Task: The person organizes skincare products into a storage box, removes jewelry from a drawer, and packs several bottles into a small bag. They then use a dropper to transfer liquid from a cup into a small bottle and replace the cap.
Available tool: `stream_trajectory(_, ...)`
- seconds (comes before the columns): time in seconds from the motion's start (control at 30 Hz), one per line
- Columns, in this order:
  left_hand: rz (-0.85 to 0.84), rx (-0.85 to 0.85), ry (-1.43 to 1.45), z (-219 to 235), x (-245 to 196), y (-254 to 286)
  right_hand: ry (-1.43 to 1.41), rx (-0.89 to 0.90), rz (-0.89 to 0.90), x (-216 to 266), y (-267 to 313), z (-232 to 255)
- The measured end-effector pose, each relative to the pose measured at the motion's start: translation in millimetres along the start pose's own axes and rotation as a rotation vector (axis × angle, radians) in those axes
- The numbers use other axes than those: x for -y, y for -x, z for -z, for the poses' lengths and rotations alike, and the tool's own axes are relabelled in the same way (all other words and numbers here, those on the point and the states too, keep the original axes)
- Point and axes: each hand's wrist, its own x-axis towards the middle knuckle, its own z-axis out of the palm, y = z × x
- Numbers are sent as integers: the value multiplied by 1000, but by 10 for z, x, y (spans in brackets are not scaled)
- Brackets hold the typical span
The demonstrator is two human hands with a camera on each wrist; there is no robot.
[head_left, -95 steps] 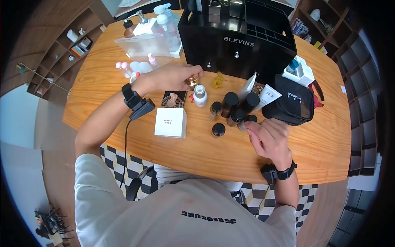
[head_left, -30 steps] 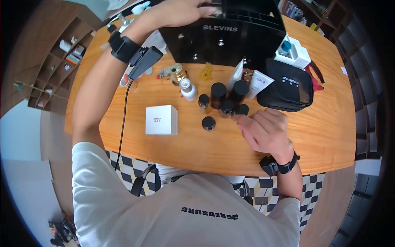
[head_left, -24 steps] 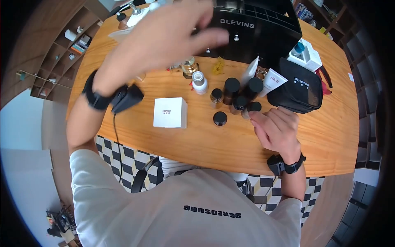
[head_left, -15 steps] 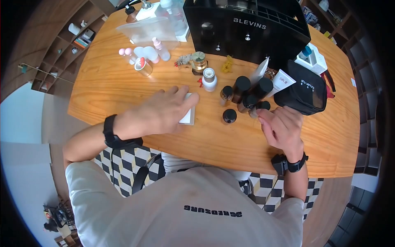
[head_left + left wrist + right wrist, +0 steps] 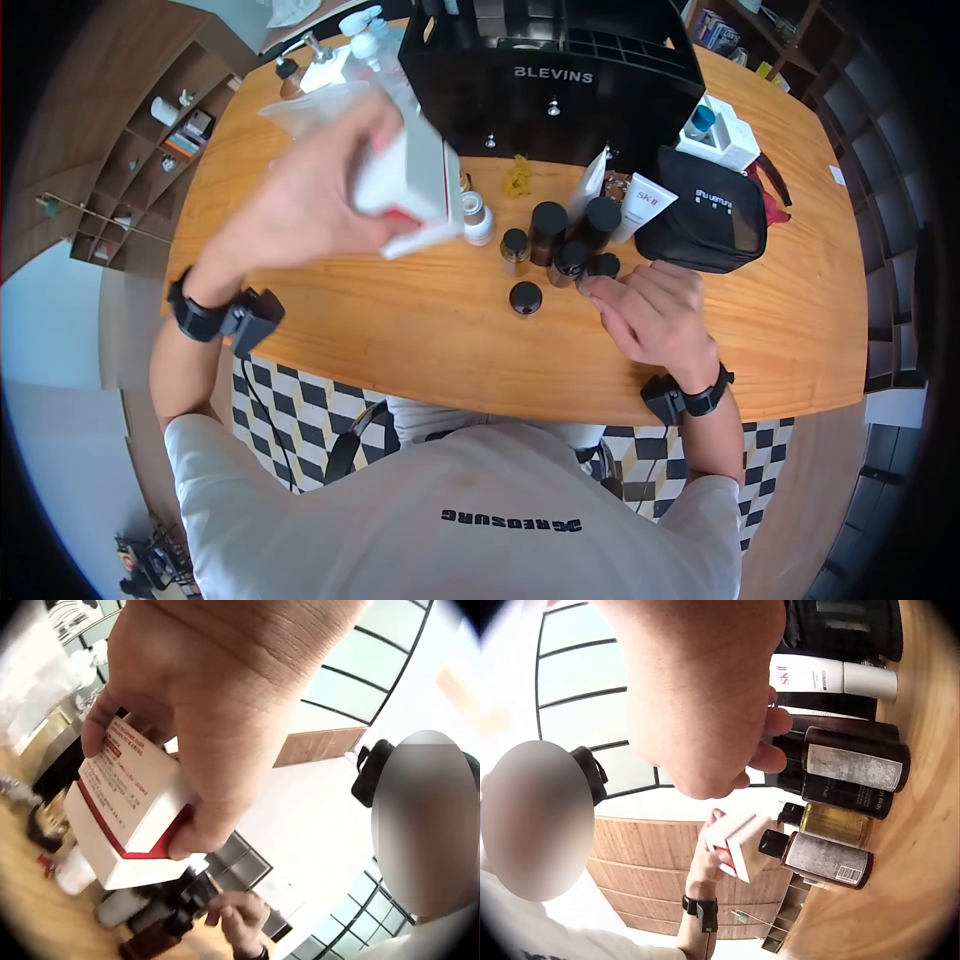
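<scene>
My left hand (image 5: 330, 195) is raised above the wooden table (image 5: 420, 320) and grips a white box (image 5: 415, 185) with a red stripe, tilted. In the left wrist view the thumb and fingers of the left hand (image 5: 210, 735) wrap round the white box (image 5: 127, 817). My right hand (image 5: 650, 315) lies on the table with loosely curled fingers. Its fingertips touch a small dark-capped bottle (image 5: 598, 268) at the edge of a cluster of dark bottles (image 5: 555, 235). In the right wrist view the right hand (image 5: 705, 697) sits next to those dark bottles (image 5: 851, 769), and the lifted box (image 5: 739, 844) shows behind.
A black organizer (image 5: 550, 75) marked BLEVINS stands at the back, with pump bottles (image 5: 360, 30) to its left. A black pouch (image 5: 710, 225) and white tubes (image 5: 645, 205) lie at the right. A white bottle (image 5: 478, 222) and a small black jar (image 5: 525, 297) stand mid-table.
My left hand came back from the organizer, dropped onto the white box, took hold of it and lifted it off the table. My right hand stayed by the bottles.
</scene>
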Motion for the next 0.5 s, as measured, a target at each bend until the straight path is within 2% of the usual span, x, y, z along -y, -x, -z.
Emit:
stream_trajectory(0.03,-69,-65,-25,136,-11,-147,-3,-2,13,-5,-4,1)
stream_trajectory(0.1,83,-65,282,331,-85,-491,-6,-13,13,-11,2,1)
stream_trajectory(0.13,-144,-163,146,370,122,-703,-17,-18,13,-15,8,3)
stream_trajectory(0.17,-160,-191,181,408,159,-890,-6,-21,10,-17,9,8)
stream_trajectory(0.23,-41,-307,-80,521,-81,-1254,-24,-15,9,-17,11,16)
stream_trajectory(0.27,-53,-307,-76,507,-13,-1412,-12,-17,5,-24,20,8)
stream_trajectory(0.33,-41,-195,363,401,213,-1749,0,-39,30,-53,35,-15)
stream_trajectory(0.37,-51,-193,367,346,316,-1884,11,-40,26,-64,39,-14)
stream_trajectory(0.43,9,-209,106,246,456,-2090,20,-47,34,-75,50,-13)
stream_trajectory(0.47,104,-171,36,217,367,-2110,27,-47,27,-79,47,-7)
stream_trajectory(0.5,99,-163,39,168,450,-2168,24,-48,23,-73,44,2)
